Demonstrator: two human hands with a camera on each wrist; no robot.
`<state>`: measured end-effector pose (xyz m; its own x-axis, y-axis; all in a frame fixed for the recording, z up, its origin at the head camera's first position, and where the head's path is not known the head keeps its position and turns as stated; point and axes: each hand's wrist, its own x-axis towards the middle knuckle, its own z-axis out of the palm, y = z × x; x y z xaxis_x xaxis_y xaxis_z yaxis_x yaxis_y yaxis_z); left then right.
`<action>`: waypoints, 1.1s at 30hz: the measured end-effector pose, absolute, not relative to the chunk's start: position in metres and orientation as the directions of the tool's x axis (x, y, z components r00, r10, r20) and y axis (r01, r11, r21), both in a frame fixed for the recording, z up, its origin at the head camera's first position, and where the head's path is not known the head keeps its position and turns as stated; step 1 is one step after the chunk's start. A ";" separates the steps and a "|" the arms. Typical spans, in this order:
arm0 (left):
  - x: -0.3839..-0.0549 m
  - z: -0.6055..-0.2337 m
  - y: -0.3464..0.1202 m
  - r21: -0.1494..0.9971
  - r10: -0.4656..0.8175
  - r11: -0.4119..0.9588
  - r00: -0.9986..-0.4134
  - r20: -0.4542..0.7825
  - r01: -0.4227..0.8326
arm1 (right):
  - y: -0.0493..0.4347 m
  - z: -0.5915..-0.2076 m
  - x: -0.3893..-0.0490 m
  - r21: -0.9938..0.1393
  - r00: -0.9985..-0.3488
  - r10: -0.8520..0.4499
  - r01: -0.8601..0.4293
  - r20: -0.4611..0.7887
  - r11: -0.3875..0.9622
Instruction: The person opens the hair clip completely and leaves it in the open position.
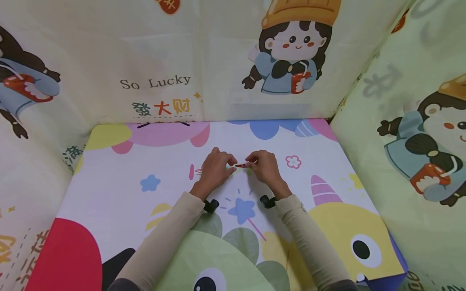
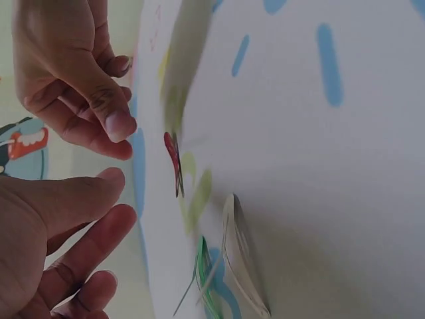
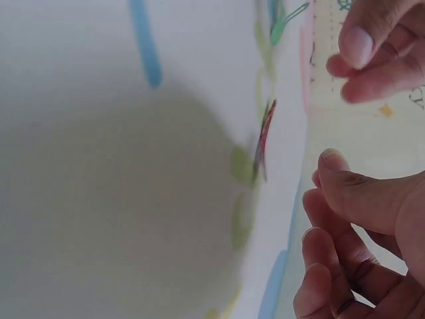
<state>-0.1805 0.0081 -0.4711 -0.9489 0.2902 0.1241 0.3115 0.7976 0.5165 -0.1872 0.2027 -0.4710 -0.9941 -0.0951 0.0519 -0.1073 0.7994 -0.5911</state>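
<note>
A red snap hair clip (image 1: 241, 165) lies on the printed mat between my hands, and it seems to be standing partly sprung apart in the left wrist view. My left hand (image 1: 216, 167) hovers on its left, thumb and forefinger apart. On the other side is my right hand (image 1: 265, 166), its fingers loosely bent. Both wrist views show a space between the fingertips and the red clip. A green snap hair clip (image 2: 203, 272) and a pale one (image 2: 240, 262) lie on the mat near the left hand; in the head view that hand largely hides them.
The white mat (image 1: 120, 194) carries printed cartoon animals, stars and flowers. Printed cloth walls (image 1: 218, 60) stand behind the mat and along both sides. A dark strap with a small camera (image 1: 268, 201) sits on each wrist.
</note>
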 end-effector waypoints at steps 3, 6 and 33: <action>-0.187 -0.472 0.017 0.490 0.292 0.814 -0.949 0.117 0.311 | 0.205 -0.475 -0.188 -0.584 -0.994 -0.104 -0.110 0.044 0.804; -0.194 -0.475 0.023 0.445 0.304 0.839 -0.948 0.098 0.314 | 0.204 -0.480 -0.189 -0.585 -0.994 -0.109 -0.106 0.031 0.804; -0.201 -0.489 0.037 0.445 0.315 0.839 -0.947 0.072 0.313 | 0.204 -0.490 -0.192 -0.648 -0.996 -0.088 -0.045 -0.034 0.760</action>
<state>-0.2006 0.0374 -0.4895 -0.9465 0.3145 0.0717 0.3126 0.8390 0.4453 -0.1924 0.2041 -0.4898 -0.9955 -0.0880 -0.0336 -0.0453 0.7603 -0.6480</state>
